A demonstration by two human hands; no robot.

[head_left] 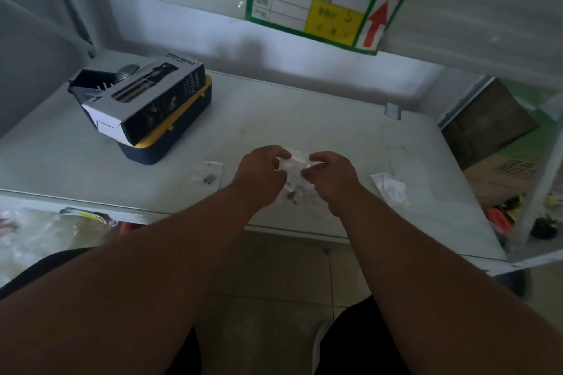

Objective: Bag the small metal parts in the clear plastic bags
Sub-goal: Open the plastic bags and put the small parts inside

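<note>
Over the white shelf (pixel 350 131) I see my left hand (pixel 262 175) and right hand (pixel 330 175) pinching a clear plastic bag (pixel 295 166), small metal parts (pixel 292 195) below it; filled bag (pixel 208 175) left, empty bags (pixel 391 189) right, spray bottle box (pixel 143 97) behind

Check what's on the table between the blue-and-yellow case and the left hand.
Head view: one clear bag with small metal parts lies flat between the case and the left hand; otherwise bare table.
</note>
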